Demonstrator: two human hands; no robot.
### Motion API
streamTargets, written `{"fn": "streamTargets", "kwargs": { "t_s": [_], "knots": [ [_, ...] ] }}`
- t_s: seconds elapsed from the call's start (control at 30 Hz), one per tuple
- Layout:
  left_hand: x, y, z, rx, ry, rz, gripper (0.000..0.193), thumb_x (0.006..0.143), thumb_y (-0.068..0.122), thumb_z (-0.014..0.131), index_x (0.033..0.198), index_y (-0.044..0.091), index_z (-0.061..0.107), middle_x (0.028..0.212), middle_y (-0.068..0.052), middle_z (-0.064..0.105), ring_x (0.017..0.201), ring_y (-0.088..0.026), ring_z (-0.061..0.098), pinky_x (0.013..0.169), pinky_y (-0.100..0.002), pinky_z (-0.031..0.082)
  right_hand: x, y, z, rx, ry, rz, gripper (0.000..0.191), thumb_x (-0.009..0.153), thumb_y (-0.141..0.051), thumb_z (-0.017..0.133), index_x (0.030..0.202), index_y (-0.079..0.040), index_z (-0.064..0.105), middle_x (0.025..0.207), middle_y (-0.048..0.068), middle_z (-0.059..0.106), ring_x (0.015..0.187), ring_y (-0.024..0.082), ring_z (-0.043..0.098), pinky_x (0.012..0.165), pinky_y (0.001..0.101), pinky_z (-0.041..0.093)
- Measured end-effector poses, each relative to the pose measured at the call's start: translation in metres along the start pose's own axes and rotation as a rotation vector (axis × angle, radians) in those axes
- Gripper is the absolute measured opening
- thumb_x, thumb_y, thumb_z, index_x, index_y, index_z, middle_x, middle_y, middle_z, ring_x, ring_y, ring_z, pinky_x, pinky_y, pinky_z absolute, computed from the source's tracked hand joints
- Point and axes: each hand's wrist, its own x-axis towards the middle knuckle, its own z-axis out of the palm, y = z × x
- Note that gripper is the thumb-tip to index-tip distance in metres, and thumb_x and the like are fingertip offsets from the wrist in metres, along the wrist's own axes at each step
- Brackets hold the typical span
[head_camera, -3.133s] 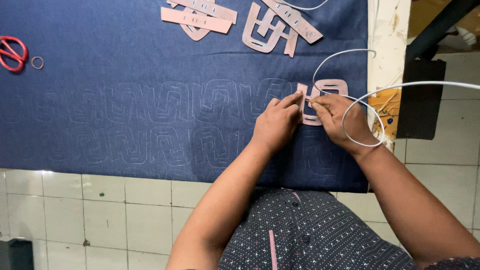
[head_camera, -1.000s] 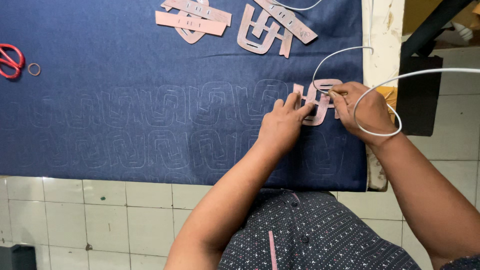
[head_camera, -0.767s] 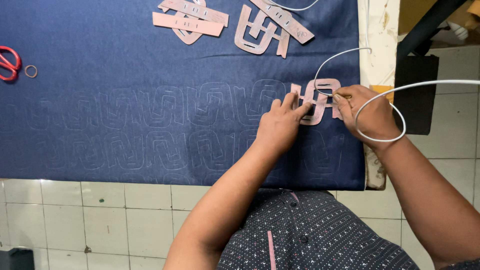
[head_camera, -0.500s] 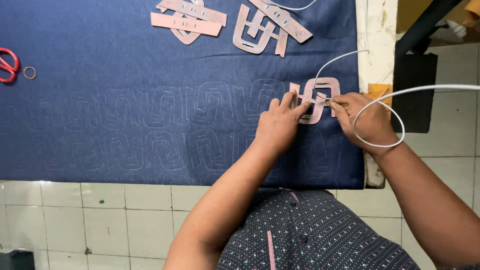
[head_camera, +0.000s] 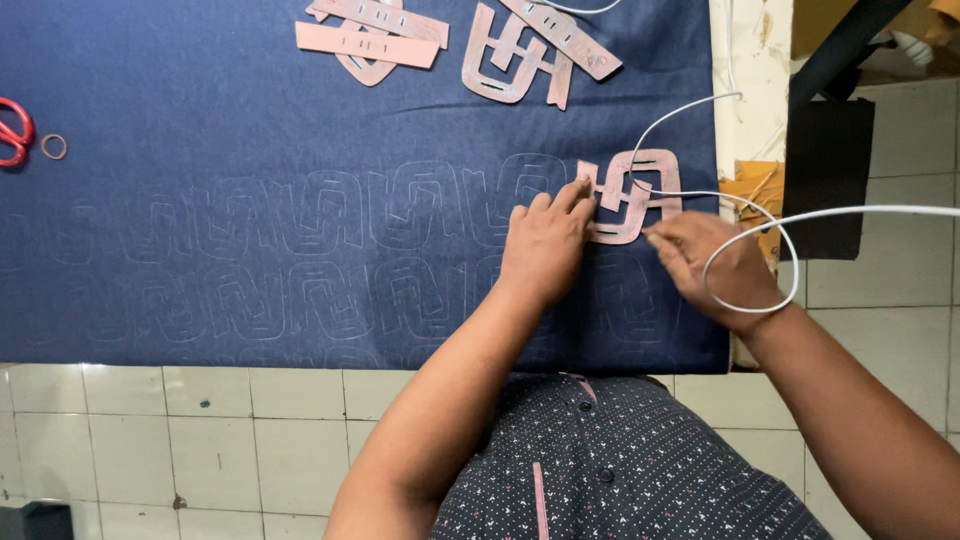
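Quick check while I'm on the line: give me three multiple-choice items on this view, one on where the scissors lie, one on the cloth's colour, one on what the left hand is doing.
1. Where are the scissors?
A. far left edge
B. beside the right hand
C. on the floor

2. What colour is the cloth?
A. red
B. dark blue
C. white

3. What is the left hand doing?
A. lifted clear
B. gripping the scissors
C. pressing the pink template on the cloth

Key: 1 A, red handles show at the left edge; 2 B, the cloth is navy; 3 C, fingers lie on the template.
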Motion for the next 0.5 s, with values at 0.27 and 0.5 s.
{"fn": "streamTargets", "kwargs": {
  "t_s": [0.27, 0.5],
  "knots": [
    [-0.003, -0.003, -0.006, -0.079, 0.069, 0.015, 0.024, 0.093, 0.024, 0.065, 0.114, 0.015, 0.069, 0.139, 0.003, 0.062, 0.102, -0.022, 0.062, 0.083, -0.043, 0.047, 0.004, -0.013, 0.021, 0.070, 0.005, -0.136, 0.012, 0.093, -0.011, 0.071, 0.102, -0.003, 0.070, 0.096, 0.014, 0.073, 0.088, 0.033, 0.071, 0.080, 0.0420, 0.056],
    [-0.003, -0.007, -0.012, -0.154, 0.041, 0.022, 0.041, 0.074, 0.026, 0.075, 0.113, 0.015, 0.069, 0.135, 0.002, 0.062, 0.104, -0.024, 0.062, 0.081, -0.044, 0.046, 0.025, -0.025, 0.047, 0.134, 0.094, -0.164, 0.010, 0.096, -0.006, 0.069, 0.105, -0.003, 0.070, 0.100, 0.013, 0.073, 0.090, 0.032, 0.072, 0.081, 0.0394, 0.057]
  ]
}}
